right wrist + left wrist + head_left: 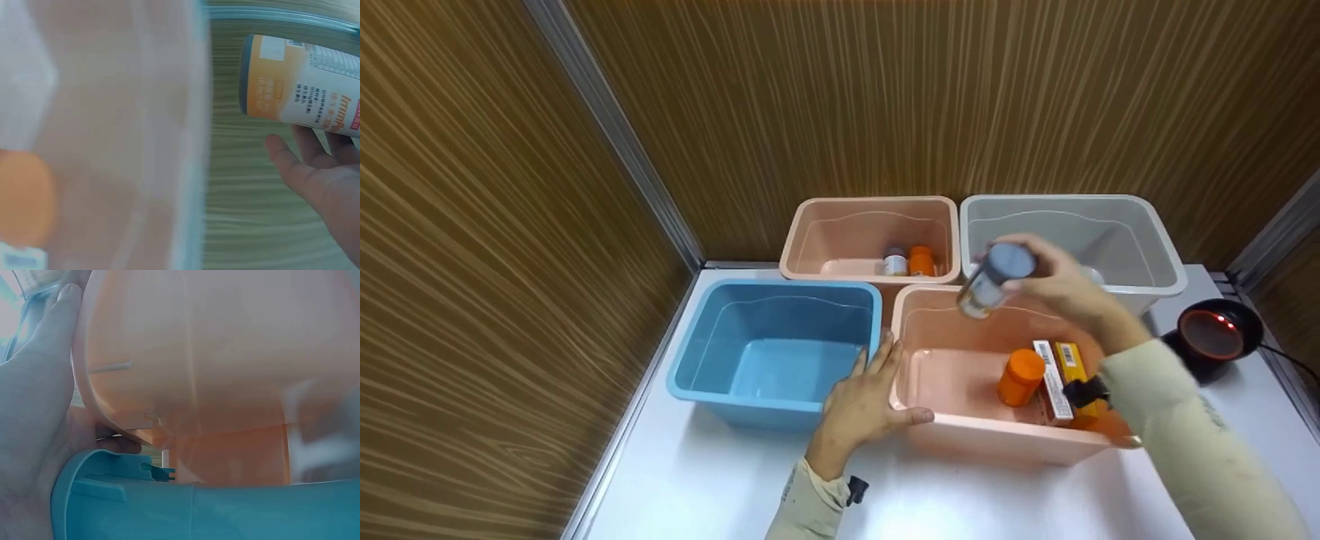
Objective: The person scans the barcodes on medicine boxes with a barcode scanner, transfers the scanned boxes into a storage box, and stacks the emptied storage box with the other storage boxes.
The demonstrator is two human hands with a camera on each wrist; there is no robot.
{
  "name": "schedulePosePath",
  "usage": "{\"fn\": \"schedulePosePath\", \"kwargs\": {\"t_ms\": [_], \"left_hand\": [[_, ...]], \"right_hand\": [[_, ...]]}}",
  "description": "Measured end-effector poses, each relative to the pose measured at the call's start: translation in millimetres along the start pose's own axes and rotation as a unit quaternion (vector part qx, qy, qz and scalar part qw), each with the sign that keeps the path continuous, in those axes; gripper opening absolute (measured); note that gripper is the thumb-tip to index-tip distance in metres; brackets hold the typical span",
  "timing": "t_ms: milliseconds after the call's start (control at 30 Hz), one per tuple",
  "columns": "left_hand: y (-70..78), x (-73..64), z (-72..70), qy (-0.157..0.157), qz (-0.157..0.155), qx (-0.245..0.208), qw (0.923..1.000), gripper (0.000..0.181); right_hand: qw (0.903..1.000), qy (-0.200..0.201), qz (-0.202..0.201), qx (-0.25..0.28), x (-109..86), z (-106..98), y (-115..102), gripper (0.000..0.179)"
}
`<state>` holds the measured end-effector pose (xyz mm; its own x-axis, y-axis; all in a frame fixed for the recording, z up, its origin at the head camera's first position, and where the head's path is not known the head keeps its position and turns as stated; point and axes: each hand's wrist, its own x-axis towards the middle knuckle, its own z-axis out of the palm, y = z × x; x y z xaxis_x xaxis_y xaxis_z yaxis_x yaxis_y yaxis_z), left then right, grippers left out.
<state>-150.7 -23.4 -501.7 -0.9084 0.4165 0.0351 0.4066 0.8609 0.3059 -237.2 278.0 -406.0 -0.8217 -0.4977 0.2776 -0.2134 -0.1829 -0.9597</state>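
My right hand (1054, 277) holds a pill bottle (996, 281) with a grey-blue lid, tilted, over the back of the front pink bin (1005, 426). Its white and orange printed label (318, 84) faces the right wrist camera. My left hand (859, 405) rests at that bin's near left corner, fingers spread along the side rim, thumb on the front rim. In the left wrist view the blue bin (135, 506) lies close by this hand. Inside the front pink bin are an orange bottle (1021, 379), a white box (1054, 382) and a yellow box (1072, 366).
Behind stands another pink bin (870, 201) with a white bottle (895, 262) and an orange bottle (921, 261). To its right is a grey-white bin (1061, 201). A black round device (1215, 337) with red lights and a cable sits at the right. Wood-patterned panels enclose the table.
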Motion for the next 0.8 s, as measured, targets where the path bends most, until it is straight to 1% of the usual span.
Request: {"fn": "schedulePosePath", "kwargs": {"t_ms": [67,100,200,267,333,400,500,600,700,767,800], "left_hand": [[-1.0,0.1,0.2,0.005,0.001,-0.005,1.0,0.11],[-1.5,0.2,0.2,0.01,0.001,-0.009,0.9999,0.11],[-2.6,0.4,-0.1,0.017,-0.003,-0.011,0.9998,0.111],[-2.7,0.6,-0.6,0.017,-0.007,-0.008,0.9998,0.112],[-2.9,0.7,-1.3,0.012,-0.012,-0.005,0.9998,0.113],[-3.1,1.3,-1.8,0.008,-0.016,-0.007,0.9998,0.113],[-4.2,1.5,-2.0,0.008,-0.015,-0.005,0.9998,0.114],[-6.0,0.8,-1.6,0.01,-0.011,-0.009,0.9999,0.114],[-8.0,-1.7,-0.9,0.006,-0.012,-0.018,0.9998,0.115],[-8.7,-3.2,-1.0,0.006,-0.014,-0.02,0.9997,0.114],[-8.7,-3.8,-1.2,0.007,-0.014,-0.019,0.9997,0.114]], "right_hand": [[0.9986,-0.008,-0.048,0.024,-8.8,-4,-20,0.052],[0.9963,-0.014,-0.074,0.041,-13.7,-6,-28,0.051],[0.9863,-0.022,-0.138,0.087,-32.2,-15,-50,0.049],[0.9799,-0.015,-0.168,0.107,-46.8,-21,-61,0.047],[0.976,0.004,-0.184,0.117,-62.2,-29,-69,0.046],[0.9754,0.036,-0.187,0.112,-77.9,-37,-75,0.045],[0.9792,0.094,-0.165,0.072,-100.0,-50,-80,0.046],[0.9786,0.149,-0.136,0.038,-118.8,-61,-80,0.048],[0.9727,0.191,-0.129,0.025,-131.7,-69,-75,0.05],[0.9661,0.217,-0.134,0.039,-137.0,-73,-70,0.049],[0.9614,0.234,-0.14,0.037,-138.8,-76,-67,0.048]]}}
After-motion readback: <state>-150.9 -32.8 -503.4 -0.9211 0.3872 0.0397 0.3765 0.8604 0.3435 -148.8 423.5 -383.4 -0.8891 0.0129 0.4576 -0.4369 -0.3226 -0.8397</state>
